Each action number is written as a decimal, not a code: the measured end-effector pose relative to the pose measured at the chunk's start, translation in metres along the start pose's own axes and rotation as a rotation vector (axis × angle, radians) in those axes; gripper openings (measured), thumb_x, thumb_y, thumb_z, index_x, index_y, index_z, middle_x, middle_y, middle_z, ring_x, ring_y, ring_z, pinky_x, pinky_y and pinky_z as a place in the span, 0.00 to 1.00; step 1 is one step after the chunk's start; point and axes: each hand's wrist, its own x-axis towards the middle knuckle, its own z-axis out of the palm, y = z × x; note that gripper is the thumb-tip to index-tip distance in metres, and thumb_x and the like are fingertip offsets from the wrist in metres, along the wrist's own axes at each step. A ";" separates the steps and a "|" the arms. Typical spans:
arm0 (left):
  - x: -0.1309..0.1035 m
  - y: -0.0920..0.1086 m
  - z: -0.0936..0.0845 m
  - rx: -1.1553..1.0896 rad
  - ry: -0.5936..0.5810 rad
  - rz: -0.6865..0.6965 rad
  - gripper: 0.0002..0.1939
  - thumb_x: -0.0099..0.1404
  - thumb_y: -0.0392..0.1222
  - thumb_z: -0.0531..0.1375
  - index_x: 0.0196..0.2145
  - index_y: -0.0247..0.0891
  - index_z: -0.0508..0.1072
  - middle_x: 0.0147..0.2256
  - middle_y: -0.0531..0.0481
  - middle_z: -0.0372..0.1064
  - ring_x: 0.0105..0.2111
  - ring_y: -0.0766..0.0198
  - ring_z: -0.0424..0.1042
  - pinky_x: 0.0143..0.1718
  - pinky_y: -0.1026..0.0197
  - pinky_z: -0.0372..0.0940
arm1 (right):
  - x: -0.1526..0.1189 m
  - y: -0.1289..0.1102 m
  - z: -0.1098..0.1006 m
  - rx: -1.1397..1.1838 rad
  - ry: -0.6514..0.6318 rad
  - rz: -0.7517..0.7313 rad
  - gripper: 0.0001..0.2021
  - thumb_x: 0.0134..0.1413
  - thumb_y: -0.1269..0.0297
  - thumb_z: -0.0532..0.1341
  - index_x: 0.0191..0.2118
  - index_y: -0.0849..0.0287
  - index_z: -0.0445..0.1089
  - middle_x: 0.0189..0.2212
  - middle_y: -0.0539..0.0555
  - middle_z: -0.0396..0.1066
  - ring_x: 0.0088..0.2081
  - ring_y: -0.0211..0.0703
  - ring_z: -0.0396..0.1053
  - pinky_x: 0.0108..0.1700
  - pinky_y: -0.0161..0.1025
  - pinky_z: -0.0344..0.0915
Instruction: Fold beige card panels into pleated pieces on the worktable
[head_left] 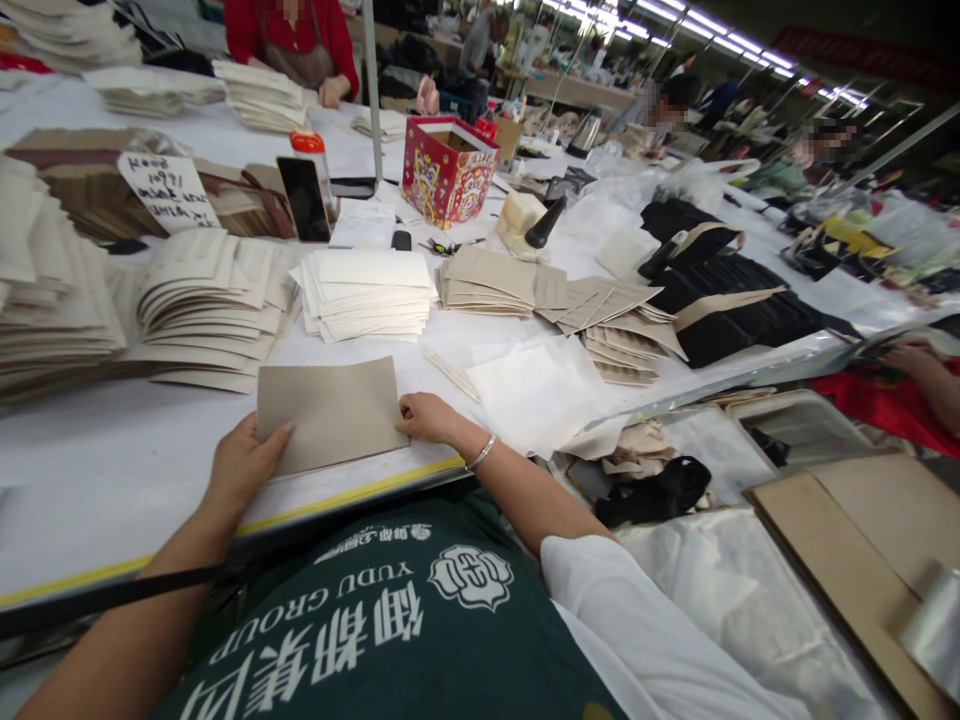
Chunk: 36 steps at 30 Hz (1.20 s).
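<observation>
The panel (330, 412) was just left of the frame's centre, your left hand (244, 462) gripping its left edge with the thumb on top, your right hand (430, 418) pinching its right edge. You seemed partway through this piece; the white stack (364, 297) above it and the tan stack (487, 280) at upper centre lay apart, whether finished or waiting you could not tell.
</observation>
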 end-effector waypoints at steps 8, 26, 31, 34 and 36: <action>0.002 -0.007 0.004 -0.024 0.006 0.004 0.21 0.56 0.53 0.54 0.42 0.37 0.69 0.36 0.49 0.75 0.39 0.54 0.72 0.38 0.59 0.66 | -0.003 -0.005 0.004 -0.105 0.005 0.005 0.09 0.51 0.66 0.57 0.38 0.61 0.69 0.36 0.56 0.74 0.36 0.44 0.69 0.32 0.35 0.56; 0.002 -0.035 -0.009 -0.407 -0.292 0.041 0.27 0.42 0.52 0.62 0.40 0.35 0.69 0.36 0.47 0.75 0.39 0.51 0.72 0.38 0.55 0.67 | -0.006 -0.010 0.012 -0.148 -0.006 0.050 0.07 0.52 0.67 0.56 0.36 0.61 0.69 0.33 0.55 0.73 0.34 0.42 0.68 0.31 0.34 0.53; 0.000 -0.042 -0.006 -0.199 -0.250 0.122 0.24 0.47 0.50 0.58 0.40 0.35 0.69 0.37 0.47 0.74 0.36 0.54 0.72 0.37 0.56 0.66 | -0.006 -0.010 0.012 -0.124 -0.007 0.047 0.07 0.51 0.68 0.56 0.35 0.62 0.69 0.32 0.55 0.73 0.33 0.41 0.67 0.31 0.33 0.52; -0.001 -0.043 -0.006 -0.032 -0.206 0.143 0.20 0.50 0.50 0.56 0.38 0.36 0.69 0.31 0.49 0.73 0.31 0.56 0.70 0.32 0.58 0.64 | -0.006 -0.009 0.014 -0.118 0.000 0.043 0.06 0.51 0.68 0.57 0.34 0.62 0.69 0.31 0.55 0.73 0.32 0.41 0.66 0.30 0.33 0.52; -0.002 -0.043 -0.006 0.004 -0.194 0.145 0.19 0.50 0.50 0.55 0.37 0.36 0.69 0.29 0.50 0.71 0.30 0.57 0.69 0.30 0.59 0.62 | -0.006 -0.009 0.014 -0.116 0.004 0.042 0.06 0.50 0.68 0.57 0.34 0.62 0.69 0.30 0.54 0.72 0.32 0.40 0.66 0.30 0.33 0.52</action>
